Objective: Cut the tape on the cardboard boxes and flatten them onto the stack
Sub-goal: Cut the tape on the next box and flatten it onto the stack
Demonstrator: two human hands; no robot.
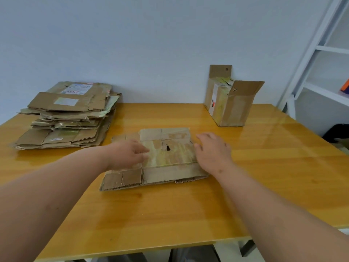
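Observation:
A flattened cardboard box (166, 159) with yellowed tape and a small hole lies in the middle of the wooden table (188, 208). My left hand (127, 155) rests on its left part, fingers stretched over the cardboard. My right hand (212, 151) lies on its right edge with fingers straight. At the far left sits the stack of flattened boxes (68, 116). An upright box (229, 103) with raised flaps and a white label stands at the back right. No cutting tool is visible.
A pale wall runs behind the table. A white shelf frame (324, 59) stands at the right, with a dark object (338, 134) on the floor below it. The table's front edge (143, 250) is close to me.

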